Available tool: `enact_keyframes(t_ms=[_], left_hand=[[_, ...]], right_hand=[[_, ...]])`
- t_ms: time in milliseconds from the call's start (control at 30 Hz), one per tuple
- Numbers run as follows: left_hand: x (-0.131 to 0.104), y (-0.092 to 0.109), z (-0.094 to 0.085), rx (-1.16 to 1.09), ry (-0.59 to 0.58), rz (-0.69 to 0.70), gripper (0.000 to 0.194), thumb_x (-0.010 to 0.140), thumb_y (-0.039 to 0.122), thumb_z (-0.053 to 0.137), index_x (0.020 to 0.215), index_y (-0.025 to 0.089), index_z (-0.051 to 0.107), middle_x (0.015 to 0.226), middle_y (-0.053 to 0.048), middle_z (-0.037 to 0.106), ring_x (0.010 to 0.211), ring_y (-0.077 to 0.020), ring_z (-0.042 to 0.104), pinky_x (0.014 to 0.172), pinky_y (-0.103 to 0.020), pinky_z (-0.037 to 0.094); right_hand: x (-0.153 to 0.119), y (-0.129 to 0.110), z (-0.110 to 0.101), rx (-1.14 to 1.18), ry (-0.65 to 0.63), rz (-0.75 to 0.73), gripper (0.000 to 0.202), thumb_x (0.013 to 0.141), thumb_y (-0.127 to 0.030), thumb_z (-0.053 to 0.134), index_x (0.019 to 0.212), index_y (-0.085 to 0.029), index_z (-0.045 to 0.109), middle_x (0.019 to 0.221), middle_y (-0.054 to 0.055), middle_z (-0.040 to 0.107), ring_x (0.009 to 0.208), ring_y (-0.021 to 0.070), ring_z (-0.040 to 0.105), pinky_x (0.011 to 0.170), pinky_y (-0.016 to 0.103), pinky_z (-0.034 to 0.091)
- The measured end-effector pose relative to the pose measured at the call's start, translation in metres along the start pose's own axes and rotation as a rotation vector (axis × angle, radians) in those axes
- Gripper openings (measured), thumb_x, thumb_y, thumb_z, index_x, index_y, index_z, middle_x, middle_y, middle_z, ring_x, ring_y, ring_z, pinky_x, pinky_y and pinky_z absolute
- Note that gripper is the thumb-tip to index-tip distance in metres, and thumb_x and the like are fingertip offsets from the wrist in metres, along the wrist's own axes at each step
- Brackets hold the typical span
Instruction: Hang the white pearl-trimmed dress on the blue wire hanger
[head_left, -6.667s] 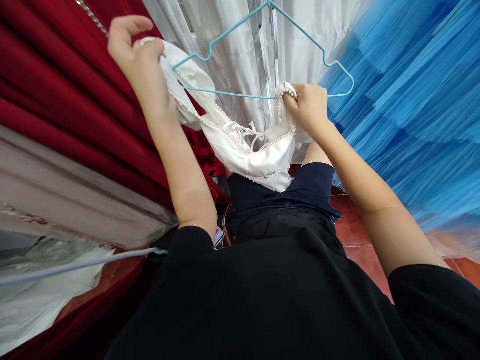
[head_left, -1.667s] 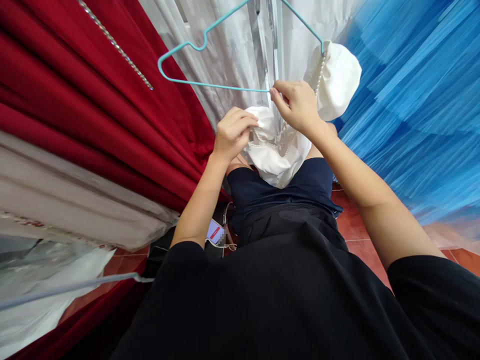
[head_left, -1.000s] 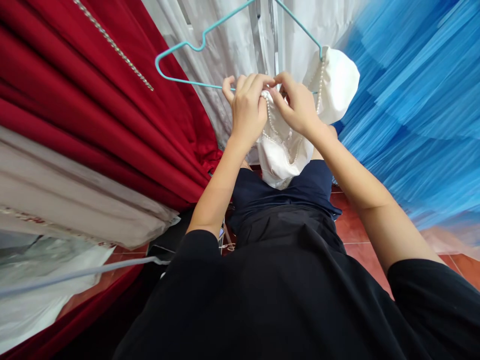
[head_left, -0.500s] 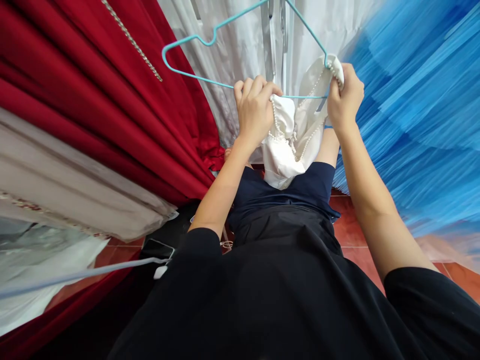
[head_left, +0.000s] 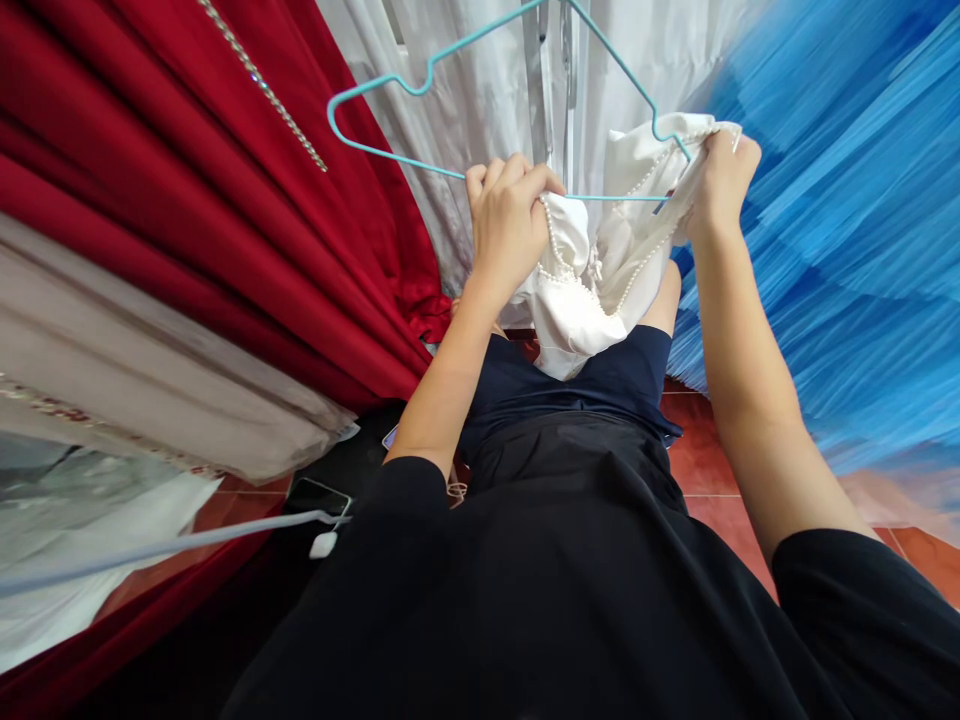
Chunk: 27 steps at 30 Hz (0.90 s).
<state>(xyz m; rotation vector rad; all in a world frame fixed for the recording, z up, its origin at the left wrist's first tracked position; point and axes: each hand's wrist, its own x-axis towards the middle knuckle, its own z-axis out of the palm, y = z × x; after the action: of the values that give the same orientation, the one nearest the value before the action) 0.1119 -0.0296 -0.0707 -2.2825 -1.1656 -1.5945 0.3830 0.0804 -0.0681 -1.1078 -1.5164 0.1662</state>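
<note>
A light blue hanger (head_left: pixel 390 157) hangs in front of me, its hook out of view at the top. My left hand (head_left: pixel 510 215) is closed round the hanger's bottom bar, with one side of a white garment with pearl bead trim (head_left: pixel 581 315) gathered under the fingers. My right hand (head_left: pixel 724 185) grips the other side of that garment and pulls it out to the right. The hanger's right end pokes into the garment's opening. Folds of cloth hide the right fingertips in part. The garment's lower part hangs down over my lap.
Red fabric (head_left: pixel 315 260) and a beige gown (head_left: pixel 187 370) hang at the left. Blue tulle (head_left: pixel 847 260) fills the right side. White cloth (head_left: pixel 465 100) hangs behind the hanger near a metal pole (head_left: pixel 568 90). A pale rod (head_left: pixel 187 540) juts in at lower left above red floor tiles (head_left: pixel 712 450).
My right hand has moved right, stretching the garment's edge outward over the hanger's right end. My left hand stays almost where it was on the bar.
</note>
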Motion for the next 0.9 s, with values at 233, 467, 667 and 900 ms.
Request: enact_keyframes(t_ms=[233,467,667,900], left_hand=[[0.001,0.003,0.003,0.257,-0.096,-0.056,0.019,0.095,0.01,0.05,0.096,0.023,0.064,0.094,-0.003,0.053,0.095,-0.0224,0.041,0.097,-0.041,0.02],[0.002,0.001,0.005,0.185,-0.089,-0.06,0.015,0.097,0.016,0.049,0.094,0.022,0.063,0.094,-0.003,0.055,0.093,-0.0222,0.044,0.101,-0.043,0.023],[0.0,-0.002,-0.002,0.031,-0.025,-0.007,0.018,0.099,0.025,0.048,0.091,0.027,0.065,0.088,-0.005,0.056,0.093,-0.028,0.052,0.101,-0.048,0.031],[-0.003,-0.009,0.008,-0.055,0.013,-0.006,0.019,0.092,0.022,0.05,0.092,0.032,0.067,0.094,-0.008,0.059,0.101,-0.0335,0.051,0.104,-0.055,0.027]], right_hand=[[-0.007,-0.007,-0.006,-0.044,0.205,0.155,0.035,0.093,-0.012,0.032,0.06,-0.022,0.025,0.063,-0.006,0.023,0.059,0.0066,0.02,0.06,0.027,0.02],[-0.031,0.023,-0.041,-0.211,0.403,-0.025,0.025,0.089,-0.018,0.046,0.065,-0.025,0.043,0.079,0.005,0.05,0.079,0.0152,0.045,0.077,0.03,0.033],[-0.088,-0.038,-0.045,0.005,0.267,-0.31,0.026,0.094,-0.037,0.037,0.092,-0.026,0.06,0.087,0.008,0.061,0.082,0.0198,0.056,0.077,0.035,0.043],[-0.12,-0.095,-0.052,-0.112,-0.211,-0.346,0.023,0.092,-0.034,0.041,0.094,-0.029,0.063,0.091,0.006,0.065,0.087,0.0225,0.061,0.081,0.04,0.048]])
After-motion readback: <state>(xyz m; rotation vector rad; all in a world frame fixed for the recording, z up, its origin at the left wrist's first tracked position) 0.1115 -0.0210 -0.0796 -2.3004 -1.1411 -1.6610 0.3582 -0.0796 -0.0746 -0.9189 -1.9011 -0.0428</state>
